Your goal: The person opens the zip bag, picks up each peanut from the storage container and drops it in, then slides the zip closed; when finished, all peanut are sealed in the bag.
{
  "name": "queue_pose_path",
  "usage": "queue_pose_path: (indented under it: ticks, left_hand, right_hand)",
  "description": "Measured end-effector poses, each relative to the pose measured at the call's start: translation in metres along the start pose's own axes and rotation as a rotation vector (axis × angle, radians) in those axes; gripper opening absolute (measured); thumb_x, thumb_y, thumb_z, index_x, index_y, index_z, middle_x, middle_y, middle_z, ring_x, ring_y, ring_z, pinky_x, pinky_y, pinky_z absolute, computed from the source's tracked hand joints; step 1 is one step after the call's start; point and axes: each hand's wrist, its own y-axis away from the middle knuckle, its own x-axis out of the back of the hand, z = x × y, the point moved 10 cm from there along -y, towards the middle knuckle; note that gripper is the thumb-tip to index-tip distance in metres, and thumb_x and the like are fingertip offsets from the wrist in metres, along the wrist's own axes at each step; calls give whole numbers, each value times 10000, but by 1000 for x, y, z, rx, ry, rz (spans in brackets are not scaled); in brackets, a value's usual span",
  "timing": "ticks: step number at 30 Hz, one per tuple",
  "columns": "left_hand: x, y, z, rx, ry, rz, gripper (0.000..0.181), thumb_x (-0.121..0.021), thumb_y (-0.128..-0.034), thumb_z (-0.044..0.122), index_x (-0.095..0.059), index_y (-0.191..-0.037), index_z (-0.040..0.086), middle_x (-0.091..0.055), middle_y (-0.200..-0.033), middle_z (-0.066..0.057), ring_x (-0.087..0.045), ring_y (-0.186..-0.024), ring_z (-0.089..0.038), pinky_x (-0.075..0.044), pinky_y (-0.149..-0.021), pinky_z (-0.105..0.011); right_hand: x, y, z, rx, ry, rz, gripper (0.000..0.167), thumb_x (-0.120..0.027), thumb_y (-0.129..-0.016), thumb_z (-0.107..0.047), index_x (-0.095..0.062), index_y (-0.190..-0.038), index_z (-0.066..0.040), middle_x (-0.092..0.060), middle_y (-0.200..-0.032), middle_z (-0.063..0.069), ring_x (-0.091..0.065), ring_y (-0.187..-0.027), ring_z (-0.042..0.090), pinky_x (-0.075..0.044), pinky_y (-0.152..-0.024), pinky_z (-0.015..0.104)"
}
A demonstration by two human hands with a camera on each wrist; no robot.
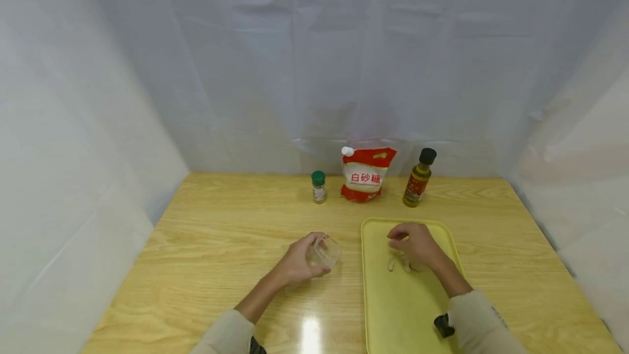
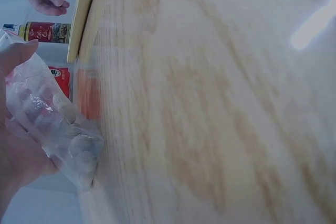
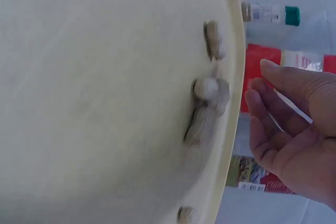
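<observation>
Near the middle of the table my left hand [image 1: 297, 261] grips a clear plastic bag [image 1: 328, 251], thumb and fingers round its sides. Pale rounded lumps, likely peanuts, show through the film of the bag [image 2: 58, 114] in the left wrist view. Over the upper part of the yellow tray [image 1: 388, 310], my right hand [image 1: 415, 242] hovers with its fingers bent loosely. The right wrist view shows nothing between that thumb and the fingertips [image 3: 252, 98]. Below it several unshelled peanuts [image 3: 202, 121] lie on the tray, some clustered and others apart, partly hidden by the hand in the head view.
Along the back of the wooden table [image 1: 221, 223] stand a green-capped shaker jar [image 1: 319, 187], a red and white sugar pouch [image 1: 366, 175] and a black-capped oil bottle [image 1: 417, 179]. White sheeting [image 1: 275, 70] hangs behind the table and at both sides.
</observation>
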Motion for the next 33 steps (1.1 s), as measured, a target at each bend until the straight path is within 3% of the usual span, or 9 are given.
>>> queue_pose_path:
  ticks: [6,14,23,33]
  left_hand:
    - [2,0,1,-1,5,1,692,-797,-737,195,-465,-1338,107,-604,-1204,-96,-530,-1178,-308,-432,-973,-502]
    - [0,0,-1,10,2,-3,688,-797,-738,204,-467,-1337,126,-599,-1211,-87,-516,-1205,-304,-439,-973,-490]
    - [0,1,1,-4,2,-5,677,-796,-736,195,-472,-1324,114,-608,-1177,-88,-525,-1186,-281,-449,-945,-464]
    - [1,2,0,1,-6,-1,685,-796,-745,220,-468,-1340,127,-600,-1215,-80,-495,-1240,-314,-404,-1012,-512]
  right_hand:
    - [2,4,18,-62,54,-27,82,-689,-834,-74,-718,-900,-34,-710,-864,77,-641,-788,184,-523,-714,334]
    - [-2,15,30,-106,19,-95,64,-715,-811,-84,-721,-864,-48,-709,-815,39,-610,-724,123,-504,-643,297]
    - [-2,15,27,-49,29,-66,60,-701,-836,-104,-715,-859,-51,-692,-799,29,-598,-720,115,-479,-627,245]
    - [-6,8,5,-37,11,-36,80,-645,-881,-98,-699,-908,-46,-694,-886,64,-621,-772,149,-505,-653,253]
